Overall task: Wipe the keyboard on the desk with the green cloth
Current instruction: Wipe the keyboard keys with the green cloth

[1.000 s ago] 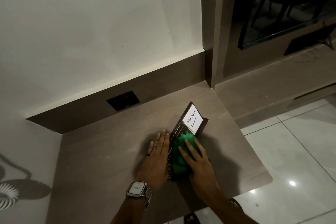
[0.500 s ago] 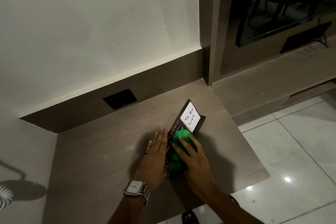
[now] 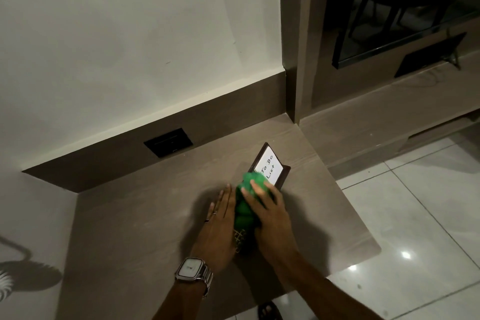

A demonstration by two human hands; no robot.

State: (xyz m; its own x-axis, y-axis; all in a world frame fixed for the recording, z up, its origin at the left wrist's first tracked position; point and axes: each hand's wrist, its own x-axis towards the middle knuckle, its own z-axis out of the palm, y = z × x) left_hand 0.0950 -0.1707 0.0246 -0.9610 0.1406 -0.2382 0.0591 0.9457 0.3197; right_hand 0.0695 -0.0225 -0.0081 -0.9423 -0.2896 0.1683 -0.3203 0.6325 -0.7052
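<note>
A dark keyboard (image 3: pixel 240 238) lies lengthwise on the brown desk (image 3: pixel 135 228), mostly hidden under my hands. The bunched green cloth (image 3: pixel 245 212) rests on top of it. My right hand (image 3: pixel 270 212) presses flat on the cloth, fingertips near the far end of the keyboard. My left hand (image 3: pixel 219 226), wearing rings and a wristwatch, lies flat with fingers together along the keyboard's left edge, holding it steady. Only a few keys show below the cloth.
A white "To Do List" note (image 3: pixel 268 166) in a dark frame sits at the keyboard's far end. A black wall socket (image 3: pixel 168 141) is set in the backsplash. The desk's right edge drops to a tiled floor (image 3: pixel 415 215). A foot (image 3: pixel 268 310) shows below.
My right hand has slid the green cloth farther along the keyboard toward the note, uncovering a few keys at the near end. My left hand stays in place.
</note>
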